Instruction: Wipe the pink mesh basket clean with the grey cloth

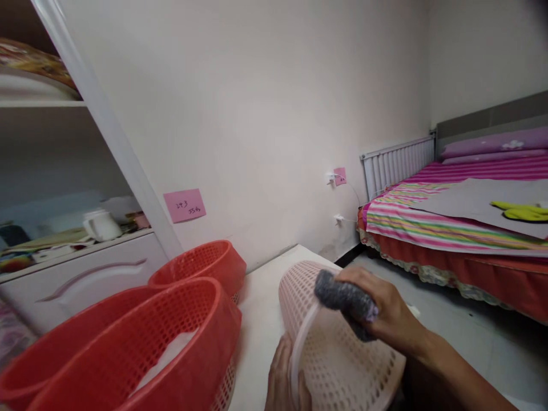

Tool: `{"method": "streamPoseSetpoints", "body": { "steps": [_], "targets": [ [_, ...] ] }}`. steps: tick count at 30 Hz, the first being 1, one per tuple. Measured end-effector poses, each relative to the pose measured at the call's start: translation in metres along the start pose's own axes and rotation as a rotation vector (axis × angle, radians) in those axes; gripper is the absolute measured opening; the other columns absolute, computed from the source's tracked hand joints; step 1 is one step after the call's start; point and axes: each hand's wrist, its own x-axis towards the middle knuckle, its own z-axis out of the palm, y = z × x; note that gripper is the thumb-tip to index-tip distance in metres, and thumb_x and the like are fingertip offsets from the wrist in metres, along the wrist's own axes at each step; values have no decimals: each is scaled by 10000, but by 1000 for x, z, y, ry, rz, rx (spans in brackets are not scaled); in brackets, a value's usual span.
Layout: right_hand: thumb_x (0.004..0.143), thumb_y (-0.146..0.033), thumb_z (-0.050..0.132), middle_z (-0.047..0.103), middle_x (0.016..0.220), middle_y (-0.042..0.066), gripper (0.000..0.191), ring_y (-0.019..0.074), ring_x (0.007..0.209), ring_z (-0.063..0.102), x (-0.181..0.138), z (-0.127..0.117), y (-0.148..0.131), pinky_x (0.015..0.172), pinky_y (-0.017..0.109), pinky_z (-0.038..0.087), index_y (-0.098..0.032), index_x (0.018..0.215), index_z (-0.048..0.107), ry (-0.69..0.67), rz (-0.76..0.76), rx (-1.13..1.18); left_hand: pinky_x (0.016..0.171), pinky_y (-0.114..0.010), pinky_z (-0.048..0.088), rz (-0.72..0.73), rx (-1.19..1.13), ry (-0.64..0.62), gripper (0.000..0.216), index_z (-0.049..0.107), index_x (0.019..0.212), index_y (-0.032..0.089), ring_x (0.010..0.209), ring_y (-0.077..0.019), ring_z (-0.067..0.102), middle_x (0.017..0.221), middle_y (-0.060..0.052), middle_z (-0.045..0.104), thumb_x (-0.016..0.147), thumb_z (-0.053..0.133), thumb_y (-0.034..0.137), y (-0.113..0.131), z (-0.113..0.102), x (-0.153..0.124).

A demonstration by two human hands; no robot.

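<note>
A pale pink plastic basket (342,359) with a mesh of small holes lies tilted on the white table, its open mouth facing me. My left hand (282,374) grips the rim at the lower left, fingers outside and thumb inside. My right hand (385,308) is closed around a dark grey cloth (345,294), which rests against the upper part of the rim. Part of the cloth hangs inside the basket's mouth.
Several red plastic baskets (229,325) stand to the left on the white table (252,337); one holds something white (171,354). Behind is a wall with a pink note (185,205). A bed (428,251) with yellow gloves (524,212) is at right, a cabinet (98,274) at left.
</note>
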Motion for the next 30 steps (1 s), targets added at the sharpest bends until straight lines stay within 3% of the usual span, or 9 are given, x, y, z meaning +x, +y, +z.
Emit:
{"method": "streamPoseSetpoints", "body": {
  "steps": [4, 8, 11, 14, 18, 23, 26, 28, 30],
  "targets": [
    [691, -36, 563, 645, 1159, 42, 590, 201, 1028, 619, 5, 8, -34, 872, 321, 507, -277, 1229, 548, -190, -131, -41, 1100, -403, 458, 5, -79, -133, 423, 565, 1293, 228, 1276, -206, 560, 1326, -78, 637, 909, 403, 161, 12, 1, 10],
    [714, -66, 587, 645, 1157, 36, 524, 201, 1050, 615, 2, 6, -18, 907, 318, 491, -272, 1195, 581, -80, -24, 37, 1127, -394, 425, -45, -168, -201, 447, 529, 1340, 220, 1341, -207, 496, 1410, -67, 577, 932, 350, 182, 11, -3, 13],
    [762, -214, 662, 671, 1109, 56, 337, 245, 1040, 618, -15, -3, 21, 929, 363, 473, -236, 1097, 636, 84, 219, 134, 1123, -393, 427, -80, -189, -185, 439, 549, 1325, 225, 1334, -214, 505, 1402, -58, 587, 933, 353, 201, 6, -3, 9],
    [649, -311, 780, 715, 1008, 37, 445, 271, 952, 653, -48, -3, 66, 869, 372, 504, -221, 1060, 636, 362, 652, 383, 1114, -409, 439, -96, -193, -150, 445, 568, 1315, 231, 1311, -229, 529, 1361, -62, 621, 916, 372, 198, 3, -2, 3],
    [725, -407, 724, 725, 959, 57, 433, 277, 873, 683, -81, 9, 96, 796, 401, 542, -199, 1079, 585, 430, 775, 505, 1121, -400, 432, -133, -170, -129, 432, 585, 1289, 220, 1311, -219, 528, 1334, -63, 639, 908, 385, 189, -3, -2, -3],
    [752, -339, 708, 693, 1063, 58, 426, 253, 957, 651, -52, 5, 65, 867, 375, 499, -221, 1142, 584, 320, 576, 372, 1088, -341, 459, -60, -67, -114, 461, 536, 1342, 253, 1283, -200, 555, 1370, -35, 617, 897, 449, 176, -11, -14, 7],
    [778, -197, 647, 666, 1115, 54, 347, 235, 1038, 618, -17, -2, 19, 923, 356, 472, -241, 1121, 618, 90, 216, 190, 1055, -336, 493, 58, -26, -265, 494, 535, 1354, 246, 1278, -213, 563, 1383, -46, 608, 868, 502, 164, -4, -23, 28],
    [721, -68, 599, 663, 1111, 42, 504, 216, 1025, 617, 2, 0, -12, 892, 333, 488, -271, 1182, 601, -126, 9, 139, 1024, -344, 519, 101, -31, -371, 480, 557, 1335, 219, 1240, -225, 595, 1355, -72, 629, 862, 502, 156, 6, -25, 42],
    [666, -31, 586, 650, 1131, 41, 612, 218, 1003, 618, 15, 7, -33, 848, 333, 501, -292, 1219, 577, -235, -67, 75, 963, -333, 554, 86, -61, -401, 433, 594, 1290, 205, 1156, -222, 653, 1280, -93, 679, 876, 477, 153, 17, -25, 52]
  ]
}}
